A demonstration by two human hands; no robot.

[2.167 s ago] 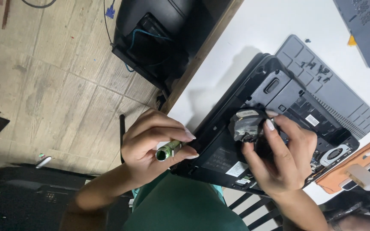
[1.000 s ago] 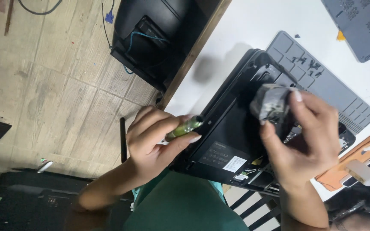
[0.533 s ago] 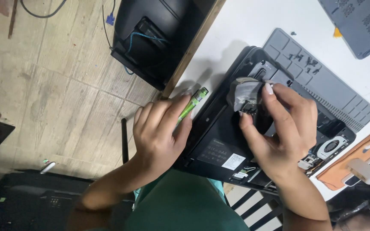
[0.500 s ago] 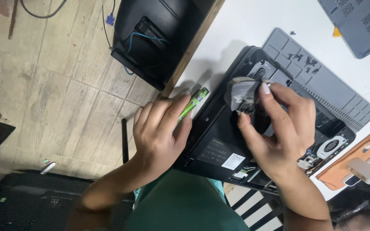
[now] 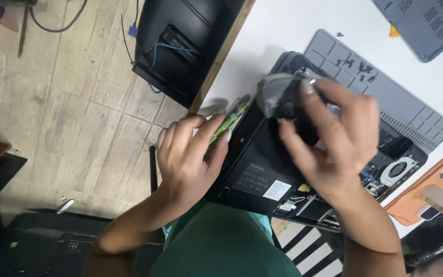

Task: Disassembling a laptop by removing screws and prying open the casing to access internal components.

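At the far left lies a wooden floor (image 5: 67, 118), with a black computer case (image 5: 180, 46) standing on it against the wooden edge of the white bench (image 5: 283, 25). Just right of that edge, the left hand (image 5: 190, 159) is curled around a green screwdriver (image 5: 227, 122), pinching it between thumb and fingers, and its palm rests at the near left corner of an opened black laptop (image 5: 262, 169) that lies bottom-up on the bench. The screwdriver's tip points up and away toward the laptop's far corner. Further right, the right hand (image 5: 334, 138) is closed on a dark, blurred part (image 5: 278, 97), held over the far end of the laptop; what the part is cannot be told. Beyond it a grey repair mat (image 5: 385, 92) with small black screws in its compartments lies under the laptop's far side. A cooling fan (image 5: 398, 171) shows in the laptop's open right end, and an orange cloth (image 5: 426, 190) lies at the right edge.
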